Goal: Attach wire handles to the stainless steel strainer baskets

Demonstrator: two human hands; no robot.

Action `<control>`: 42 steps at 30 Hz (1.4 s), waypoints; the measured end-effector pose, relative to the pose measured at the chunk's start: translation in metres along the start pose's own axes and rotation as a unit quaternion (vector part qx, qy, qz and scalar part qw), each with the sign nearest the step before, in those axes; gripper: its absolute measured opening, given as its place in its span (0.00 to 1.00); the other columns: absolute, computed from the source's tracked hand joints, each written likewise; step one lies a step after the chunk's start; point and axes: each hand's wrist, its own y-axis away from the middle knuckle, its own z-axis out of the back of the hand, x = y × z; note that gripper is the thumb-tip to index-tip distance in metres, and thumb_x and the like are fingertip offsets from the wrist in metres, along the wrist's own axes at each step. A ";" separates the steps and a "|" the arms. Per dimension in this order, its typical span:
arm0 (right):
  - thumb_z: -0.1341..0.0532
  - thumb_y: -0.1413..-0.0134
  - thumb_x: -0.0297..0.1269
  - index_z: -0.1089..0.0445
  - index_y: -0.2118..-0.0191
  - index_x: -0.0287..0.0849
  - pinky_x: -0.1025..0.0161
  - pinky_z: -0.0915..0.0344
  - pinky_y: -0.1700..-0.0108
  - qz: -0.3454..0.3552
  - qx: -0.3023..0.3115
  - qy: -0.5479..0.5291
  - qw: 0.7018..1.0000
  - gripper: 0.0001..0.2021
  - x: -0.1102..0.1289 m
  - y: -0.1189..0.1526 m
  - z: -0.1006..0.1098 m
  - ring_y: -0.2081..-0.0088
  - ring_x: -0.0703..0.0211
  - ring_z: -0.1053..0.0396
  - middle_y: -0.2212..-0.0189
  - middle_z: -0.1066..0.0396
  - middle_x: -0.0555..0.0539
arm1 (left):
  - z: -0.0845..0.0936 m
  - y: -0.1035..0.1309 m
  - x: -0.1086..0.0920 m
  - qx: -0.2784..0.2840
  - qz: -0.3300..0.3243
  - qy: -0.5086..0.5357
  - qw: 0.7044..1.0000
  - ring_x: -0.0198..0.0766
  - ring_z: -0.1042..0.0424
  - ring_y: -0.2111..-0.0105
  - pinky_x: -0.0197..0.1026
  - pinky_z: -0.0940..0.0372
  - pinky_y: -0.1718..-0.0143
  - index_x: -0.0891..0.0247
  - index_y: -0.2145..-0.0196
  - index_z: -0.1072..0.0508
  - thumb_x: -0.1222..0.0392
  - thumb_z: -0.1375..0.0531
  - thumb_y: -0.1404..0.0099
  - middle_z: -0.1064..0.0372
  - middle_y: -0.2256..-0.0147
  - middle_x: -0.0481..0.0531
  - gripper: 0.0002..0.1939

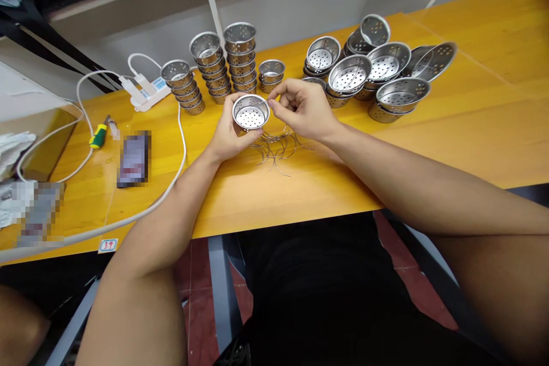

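Note:
My left hand [229,134] is wrapped round a small round metal cup [251,116] with holes in its bottom, its opening facing up toward me. At the cup's right rim, my right hand [302,107] pinches a thin metal wire [262,103], whose end reaches over the inside of the cup. Below the hands, several loose curved wires [278,147] lie in a tangle on the yellow table [274,200].
Stacked metal cups [240,40] stand behind my hands, and more perforated cups [388,63] are piled at the right. At the left are a power strip [150,94], a white cable [182,154], a green-yellow tool [99,135] and a phone [133,159].

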 end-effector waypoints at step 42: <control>0.10 0.50 0.72 0.22 0.57 0.48 0.60 0.41 0.75 -0.063 0.122 -0.209 0.968 0.37 0.009 -0.004 0.001 0.75 0.63 0.36 0.72 0.26 0.53 | -0.010 0.001 -0.021 0.024 0.064 0.039 0.997 0.50 0.14 0.41 0.53 0.19 0.34 0.54 0.29 0.30 0.18 0.22 0.34 0.18 0.38 0.59 0.52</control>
